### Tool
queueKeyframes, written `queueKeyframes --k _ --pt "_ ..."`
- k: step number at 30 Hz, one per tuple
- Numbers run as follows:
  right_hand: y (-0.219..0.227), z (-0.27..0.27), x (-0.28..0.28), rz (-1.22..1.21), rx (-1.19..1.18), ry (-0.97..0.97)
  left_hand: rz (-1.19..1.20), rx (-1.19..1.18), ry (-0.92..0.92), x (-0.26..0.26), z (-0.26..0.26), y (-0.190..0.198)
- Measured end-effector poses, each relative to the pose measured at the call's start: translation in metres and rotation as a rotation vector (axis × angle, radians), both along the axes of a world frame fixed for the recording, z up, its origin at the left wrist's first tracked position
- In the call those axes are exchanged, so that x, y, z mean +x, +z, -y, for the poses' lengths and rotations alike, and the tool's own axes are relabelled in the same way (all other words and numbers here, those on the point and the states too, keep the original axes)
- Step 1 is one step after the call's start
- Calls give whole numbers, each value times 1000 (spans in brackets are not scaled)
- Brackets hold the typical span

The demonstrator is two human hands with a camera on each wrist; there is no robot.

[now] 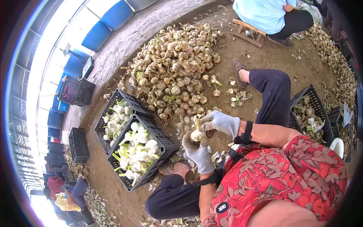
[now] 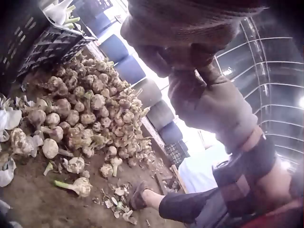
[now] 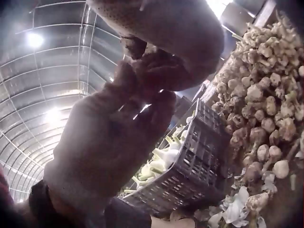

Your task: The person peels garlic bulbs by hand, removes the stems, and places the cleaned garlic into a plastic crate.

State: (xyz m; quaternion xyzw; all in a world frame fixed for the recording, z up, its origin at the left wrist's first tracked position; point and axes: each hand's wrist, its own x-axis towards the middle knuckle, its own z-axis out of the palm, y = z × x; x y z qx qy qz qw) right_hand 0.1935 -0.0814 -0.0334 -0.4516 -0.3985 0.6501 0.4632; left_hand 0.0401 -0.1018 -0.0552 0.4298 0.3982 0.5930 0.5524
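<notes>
A garlic bulb (image 1: 197, 135) with a short stem sits between both gloved hands in the head view. My left hand (image 1: 199, 154), in a pale glove, grips it from below with fingers curled about its side. My right hand (image 1: 223, 123), also gloved, has thumb and fingertips pinching at the bulb's upper side by the stem. Glove fingertips look brown with dirt. In the left wrist view the right hand (image 2: 209, 102) is dark against the light; in the right wrist view the left hand (image 3: 175, 38) is near the top. The bulb is mostly hidden in both wrist views.
Beside my left hand stands a black crate (image 3: 199, 161) of cleaned white garlic, with another crate (image 1: 101, 126) behind. A large heap of unpeeled garlic (image 1: 177, 68) lies ahead. Another crate (image 1: 328, 126) stands at right. A person in a light blue shirt (image 1: 261, 15) sits beyond.
</notes>
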Motion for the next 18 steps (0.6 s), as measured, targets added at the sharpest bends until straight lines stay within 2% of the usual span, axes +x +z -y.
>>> queueKeyframes --k 4,7,8,10,12,14,15,16,17,18 --pt "18 1 13 397 183 79 -61 87 -68 7 6 0" --pt "4 -1 11 550 444 -19 12 -69 -48 9 2 11" --pt "1 0 11 572 433 -25 78 -103 -80 13 6 20" --pt "-2 3 7 615 408 -28 361 -410 -194 3 2 12" --pt "2 10 -3 423 129 -54 625 -705 -329 -10 -11 -2" --pt "3 15 -12 212 -162 -82 478 -713 -267 -10 -9 -9" --pt "-3 16 -17 247 -80 -139 405 -714 -235 -5 -9 -6" --pt "-12 18 -22 282 2 -196 363 -590 -144 6 -2 16" --pt "-22 19 -27 314 82 -255 262 -492 -78 10 -2 15" --pt "-33 20 -28 514 420 -257 161 -395 -11 12 -2 14"
